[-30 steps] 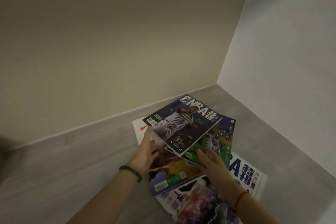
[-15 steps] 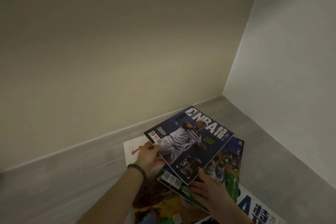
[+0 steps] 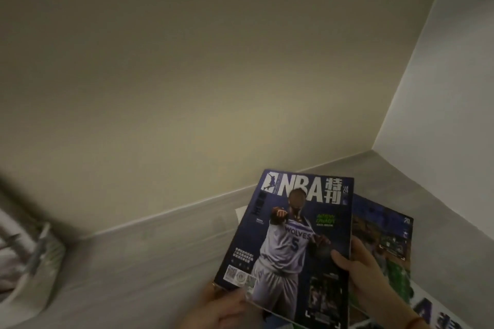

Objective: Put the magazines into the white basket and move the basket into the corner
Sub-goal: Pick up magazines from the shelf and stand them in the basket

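A dark blue NBA magazine [image 3: 294, 235] with a basketball player on its cover is lifted and tilted towards me. My left hand [image 3: 227, 310] grips its lower left corner. My right hand [image 3: 358, 267] holds its right edge with the thumb on the cover, and seems to hold a second magazine [image 3: 385, 243] with a green and blue cover under it. More magazines [image 3: 427, 312] lie on the floor at the lower right. A blurred white basket [image 3: 34, 264] shows at the left edge.
The grey floor [image 3: 149, 270] meets a beige wall [image 3: 187, 75] behind and a white wall [image 3: 454, 88] on the right, forming a corner [image 3: 372, 149] at the upper right. A white sheet corner [image 3: 242, 212] peeks out behind the lifted magazine.
Both hands have raised the top magazines off the pile and turned the cover upright. The view has swung left, bringing the white basket into sight at the left edge.
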A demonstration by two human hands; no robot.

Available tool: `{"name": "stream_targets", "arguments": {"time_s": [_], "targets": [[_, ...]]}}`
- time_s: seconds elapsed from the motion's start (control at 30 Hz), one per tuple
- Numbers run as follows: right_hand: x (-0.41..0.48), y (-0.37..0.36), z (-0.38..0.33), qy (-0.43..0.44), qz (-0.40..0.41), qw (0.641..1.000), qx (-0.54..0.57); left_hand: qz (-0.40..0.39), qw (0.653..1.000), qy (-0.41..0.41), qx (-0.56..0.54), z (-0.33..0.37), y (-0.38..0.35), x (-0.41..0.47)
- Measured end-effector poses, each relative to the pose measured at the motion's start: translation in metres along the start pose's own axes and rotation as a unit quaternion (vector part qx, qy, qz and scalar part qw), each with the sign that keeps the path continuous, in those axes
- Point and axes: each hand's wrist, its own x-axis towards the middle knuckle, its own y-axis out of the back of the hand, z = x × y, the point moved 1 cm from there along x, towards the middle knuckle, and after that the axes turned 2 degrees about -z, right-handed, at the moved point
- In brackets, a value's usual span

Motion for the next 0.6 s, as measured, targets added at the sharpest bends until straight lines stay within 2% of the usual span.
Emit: {"name": "stream_targets", "arguments": {"time_s": [0.13,0.3,0.5,0.6], "targets": [[-0.024,-0.074,0.01,0.085,-0.095,0.991,-0.032,0.075,0.988,-0.119,0.059,0.032,0.068,-0.039],[-0.067,-0.204,0.026,0.182,-0.175,0.958,-0.133,0.168,0.948,-0.259,0.076,0.091,0.15,-0.095],[-0.111,-0.368,0.033,0.289,-0.203,0.908,-0.225,0.281,0.886,-0.357,0.091,0.157,0.265,-0.183],[-0.121,-0.439,0.045,0.325,-0.209,0.893,-0.231,0.334,0.858,-0.381,0.086,0.182,0.317,-0.212]]}}
